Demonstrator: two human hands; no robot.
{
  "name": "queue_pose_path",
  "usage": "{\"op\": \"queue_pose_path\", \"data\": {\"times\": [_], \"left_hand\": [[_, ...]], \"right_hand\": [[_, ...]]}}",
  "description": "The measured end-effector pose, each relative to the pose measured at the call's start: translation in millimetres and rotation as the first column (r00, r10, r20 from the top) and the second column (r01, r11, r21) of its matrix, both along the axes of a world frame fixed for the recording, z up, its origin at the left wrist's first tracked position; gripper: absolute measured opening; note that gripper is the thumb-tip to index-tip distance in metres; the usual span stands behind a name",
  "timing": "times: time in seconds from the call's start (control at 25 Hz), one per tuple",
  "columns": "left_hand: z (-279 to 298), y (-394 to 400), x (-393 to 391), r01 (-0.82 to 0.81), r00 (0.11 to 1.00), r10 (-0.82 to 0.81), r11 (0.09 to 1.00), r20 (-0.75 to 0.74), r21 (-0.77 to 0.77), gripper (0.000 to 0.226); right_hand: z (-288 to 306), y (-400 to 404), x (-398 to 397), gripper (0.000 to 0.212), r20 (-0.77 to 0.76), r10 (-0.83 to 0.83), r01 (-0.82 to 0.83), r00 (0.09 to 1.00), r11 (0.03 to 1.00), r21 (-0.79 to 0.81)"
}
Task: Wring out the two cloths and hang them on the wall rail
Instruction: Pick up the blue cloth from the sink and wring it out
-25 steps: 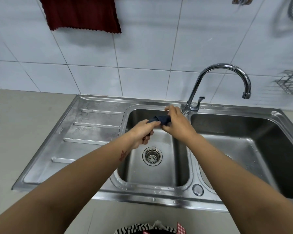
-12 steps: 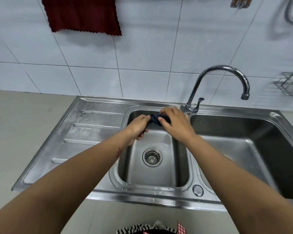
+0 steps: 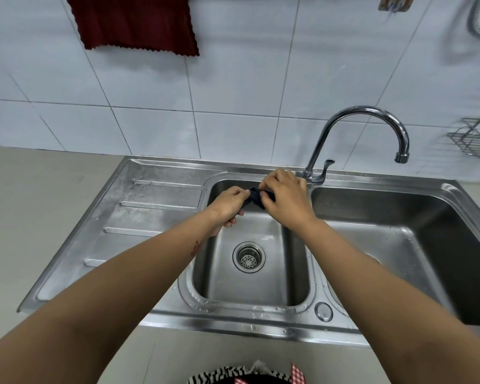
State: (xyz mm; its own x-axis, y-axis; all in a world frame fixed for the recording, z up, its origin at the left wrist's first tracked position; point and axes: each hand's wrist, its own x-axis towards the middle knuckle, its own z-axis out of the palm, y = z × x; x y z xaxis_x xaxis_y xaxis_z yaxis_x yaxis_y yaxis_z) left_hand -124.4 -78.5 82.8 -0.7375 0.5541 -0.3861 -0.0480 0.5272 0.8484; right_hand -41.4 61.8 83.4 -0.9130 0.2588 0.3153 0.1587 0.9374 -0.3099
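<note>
Tap [image 3: 355, 139] just right of hands (open wall between it and red cloth [image 3: 135, 23])

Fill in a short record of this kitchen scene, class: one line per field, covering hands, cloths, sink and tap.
left hand: grips one end of the dark blue cloth
right hand: grips the other end
dark blue cloth: bunched between both hands, held over the left basin
red cloth: hanging against the tiled wall, upper left
tap: spout over the right basin, no water visible
drain: strainer in the left basin floor
</note>
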Motion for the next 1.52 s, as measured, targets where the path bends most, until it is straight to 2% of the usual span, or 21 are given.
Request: {"op": "queue_pose_path", "data": {"times": [0.12, 0.24, 0.28, 0.4, 0.52, 0.6, 0.64, 0.76, 0.92, 1.0, 1.08, 1.16, 1.28, 1.32, 1.4, 1.52], "left_hand": [[-4.7, 0.6, -3.3, 0.034, 0.993, -0.034, 0.999, -0.113, 0.001, 0.020], [-6.8, 0.5, -10.4, 0.046, 0.949, -0.065, 0.996, -0.310, -0.070, 0.047], [-4.7, 1.3, -11.6, 0.067, 0.933, -0.083, 0.996, -0.350, -0.058, 0.048], [3.2, 4.9, -14.6, 0.097, 0.894, -0.080, 0.995, -0.440, 0.015, 0.012], [9.5, 9.1, -13.3, 0.115, 0.857, -0.086, 0.993, -0.508, 0.026, 0.006], [11.3, 11.7, -13.2, 0.077, 0.868, -0.021, 0.993, -0.496, 0.092, 0.006], [13.4, 12.5, -12.3, 0.049, 0.879, 0.022, 0.990, -0.476, 0.136, 0.014], [15.4, 13.7, -11.6, -0.013, 0.907, 0.116, 0.968, -0.405, 0.249, 0.028], [18.3, 14.5, -15.0, -0.206, 0.946, 0.277, 0.915, -0.167, 0.348, 0.015], [18.3, 15.0, -17.9, -0.238, 0.954, 0.284, 0.912, -0.098, 0.333, 0.011], [17.6, 14.7, -17.4, -0.186, 0.966, 0.228, 0.940, -0.121, 0.287, 0.008], [14.6, 12.5, -16.7, -0.126, 0.975, 0.171, 0.950, -0.140, 0.285, 0.013], [15.3, 8.9, -19.5, -0.094, 0.989, 0.127, 0.934, -0.073, 0.344, 0.022], [15.6, 7.9, -23.8, -0.104, 0.986, 0.141, 0.932, -0.085, 0.347, 0.021], [20.9, 4.9, -30.6, -0.160, 0.964, 0.224, 0.919, -0.144, 0.359, 0.005], [29.2, 3.2, -37.4, -0.251, 0.925, 0.339, 0.884, -0.172, 0.394, 0.011]], "right_hand": [[3.4, 1.8, -1.3, 0.013, -0.022, -0.033, 0.033, 0.999, 0.999, -0.026], [5.7, -0.7, -3.8, 0.010, -0.006, 0.009, -0.010, 1.000, 0.997, -0.079], [6.6, -2.5, -4.8, 0.009, -0.001, 0.026, -0.026, 1.000, 0.995, -0.097], [10.3, -4.5, -9.4, 0.007, 0.013, 0.027, -0.024, 1.000, 0.988, -0.152], [13.3, -1.3, -11.6, 0.005, 0.012, -0.013, 0.016, 1.000, 0.971, -0.240], [16.3, 0.8, -11.7, 0.009, 0.008, -0.038, 0.039, 0.999, 0.941, -0.337], [17.0, 1.7, -11.9, 0.015, 0.030, -0.038, 0.046, 0.999, 0.932, -0.359], [14.9, 6.2, -12.5, 0.019, 0.150, -0.013, 0.047, 0.989, 0.973, -0.224], [8.5, 10.1, -12.3, 0.023, 0.337, -0.023, 0.105, 0.941, 0.969, -0.225], [7.6, 6.8, -12.9, 0.020, 0.309, -0.003, 0.090, 0.951, 0.959, -0.269], [9.5, 4.5, -15.0, 0.014, 0.223, 0.006, 0.079, 0.975, 0.926, -0.369], [12.2, 4.1, -17.6, 0.020, 0.175, -0.036, 0.116, 0.984, 0.876, -0.469], [16.0, 6.5, -17.8, 0.020, 0.118, -0.084, 0.131, 0.989, 0.863, -0.487], [17.9, 7.9, -16.5, 0.020, 0.099, -0.082, 0.120, 0.992, 0.869, -0.480], [19.3, 11.7, -12.8, 0.028, 0.099, -0.054, 0.093, 0.994, 0.892, -0.442], [14.7, 14.8, -4.8, 0.039, 0.132, 0.008, 0.055, 0.991, 0.883, -0.466]]}}
